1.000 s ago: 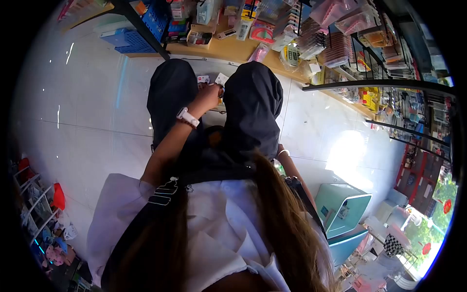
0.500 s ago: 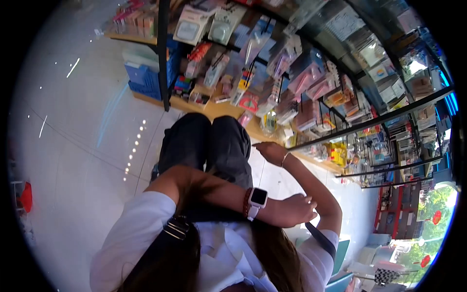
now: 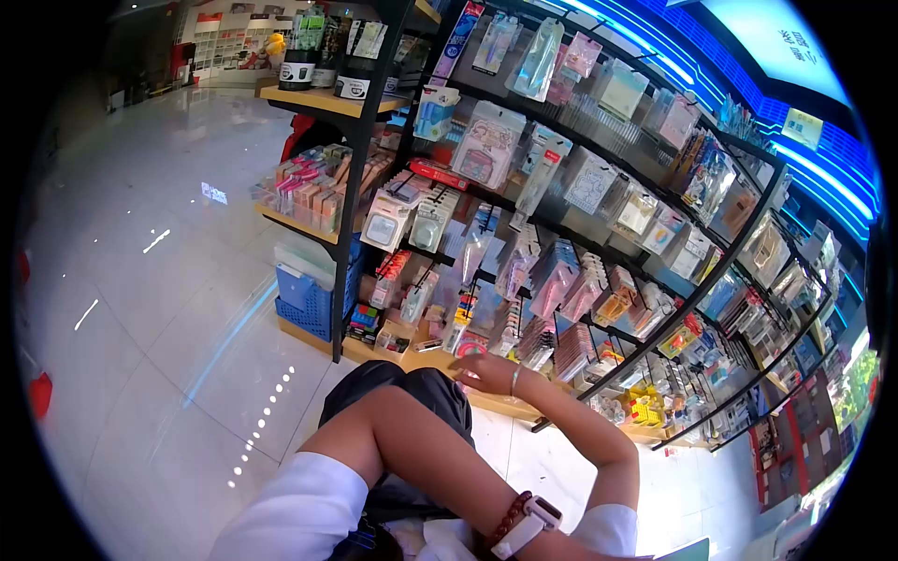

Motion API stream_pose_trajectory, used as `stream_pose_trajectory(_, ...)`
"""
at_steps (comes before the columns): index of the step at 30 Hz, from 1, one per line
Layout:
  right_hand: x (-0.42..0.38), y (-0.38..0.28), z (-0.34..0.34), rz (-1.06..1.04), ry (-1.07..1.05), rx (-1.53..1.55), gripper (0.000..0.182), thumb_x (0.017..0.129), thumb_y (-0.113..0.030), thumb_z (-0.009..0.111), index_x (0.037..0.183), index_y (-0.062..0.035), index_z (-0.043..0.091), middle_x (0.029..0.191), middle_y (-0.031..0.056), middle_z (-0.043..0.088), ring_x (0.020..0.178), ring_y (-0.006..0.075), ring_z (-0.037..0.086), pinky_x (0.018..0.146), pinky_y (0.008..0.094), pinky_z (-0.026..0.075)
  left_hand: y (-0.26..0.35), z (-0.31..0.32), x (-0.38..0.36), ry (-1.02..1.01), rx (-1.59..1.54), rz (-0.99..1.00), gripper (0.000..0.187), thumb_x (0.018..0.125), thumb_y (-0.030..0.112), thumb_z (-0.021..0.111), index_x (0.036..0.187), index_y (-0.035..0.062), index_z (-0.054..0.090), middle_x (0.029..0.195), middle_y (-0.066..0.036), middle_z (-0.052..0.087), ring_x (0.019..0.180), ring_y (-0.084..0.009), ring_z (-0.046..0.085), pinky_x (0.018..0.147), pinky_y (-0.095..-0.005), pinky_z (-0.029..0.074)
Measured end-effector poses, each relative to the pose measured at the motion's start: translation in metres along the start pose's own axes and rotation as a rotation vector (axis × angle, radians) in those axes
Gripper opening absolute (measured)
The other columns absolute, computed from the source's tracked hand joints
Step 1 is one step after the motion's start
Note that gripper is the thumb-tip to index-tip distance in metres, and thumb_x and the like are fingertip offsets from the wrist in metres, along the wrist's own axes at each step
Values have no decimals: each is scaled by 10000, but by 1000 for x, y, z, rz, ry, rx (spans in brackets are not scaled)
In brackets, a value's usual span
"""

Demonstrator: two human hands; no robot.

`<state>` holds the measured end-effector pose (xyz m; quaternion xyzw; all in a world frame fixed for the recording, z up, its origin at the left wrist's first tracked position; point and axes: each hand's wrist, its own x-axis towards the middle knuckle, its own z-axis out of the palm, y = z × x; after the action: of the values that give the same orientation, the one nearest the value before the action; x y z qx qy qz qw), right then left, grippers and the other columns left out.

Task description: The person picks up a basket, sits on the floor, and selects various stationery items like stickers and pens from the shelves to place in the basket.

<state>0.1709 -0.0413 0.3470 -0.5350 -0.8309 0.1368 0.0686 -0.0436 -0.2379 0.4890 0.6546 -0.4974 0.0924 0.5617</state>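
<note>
My right hand (image 3: 486, 373), with a thin bracelet (image 3: 514, 376) at the wrist, is held out in front of the lower shelf, just beyond my dark-trousered knees (image 3: 435, 385). Its fingers stretch loosely leftward, and I see nothing in them. My left forearm crosses over my lap towards the lower right. It wears a watch with a pale strap (image 3: 526, 535) and a dark red bead bracelet (image 3: 510, 520). Past the watch, only a sliver of my left hand (image 3: 585, 550) shows at the bottom edge; its fingers are cut off.
A black-framed display rack (image 3: 692, 304) of hanging packaged goods stands ahead. A blue basket (image 3: 304, 304) sits at its lower left, under a shelf of small boxes (image 3: 313, 196). Yellow packs (image 3: 645, 407) hang low on the right. Glossy tiled floor (image 3: 178, 318) stretches left.
The view has tilted up, showing more of the rack and the lit ceiling. My left hand, curled near the shoulder strap before, has dropped to the bottom edge. My right hand stays extended by the shelf.
</note>
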Motion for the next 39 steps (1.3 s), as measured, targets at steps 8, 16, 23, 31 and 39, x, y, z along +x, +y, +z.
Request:
stream_pose_trajectory(8,83,-52,-46,-95,-68,-187,284,828,-260,493,1039,-73,525,869,158,585,841,331,565,748,383,444,14,-20,-10,-179,101,325,514,731,17,516,1223,23,370,925,-163,547,870,-244,521,749,-334,396)
stream_pose_trajectory(16,60,-23,-130,102,287,-244,353,797,-277,534,1073,-56,522,864,148,622,794,301,598,720,369,471,29,-179,-123,196,68,-413,308,817,89,545,1107,-3,498,955,-93,610,932,-167,570,832,-302,437)
stream_pose_trajectory(23,70,91,-185,237,908,656,253,776,-117,594,982,25,558,821,100,629,712,170,620,628,289,522,-32,-321,-215,950,406,-488,253,834,131,543,1049,4,502,926,-56,581,863,-113,561,726,-250,462)
stream_pose_trajectory(31,154,160,-215,399,1181,1147,219,787,-89,563,971,26,533,869,89,540,834,186,545,707,320,521,-88,-506,-193,1326,946,-327,472,747,116,578,1155,-37,399,1131,-165,491,1052,-231,496,850,-295,404)
stream_pose_trajectory(39,180,174,-204,572,1364,697,217,736,-170,637,842,14,595,747,97,587,602,192,557,571,296,501,-125,-557,-211,1298,1098,-499,463,677,226,651,1032,-38,515,1041,-179,534,954,-256,519,814,-323,412)
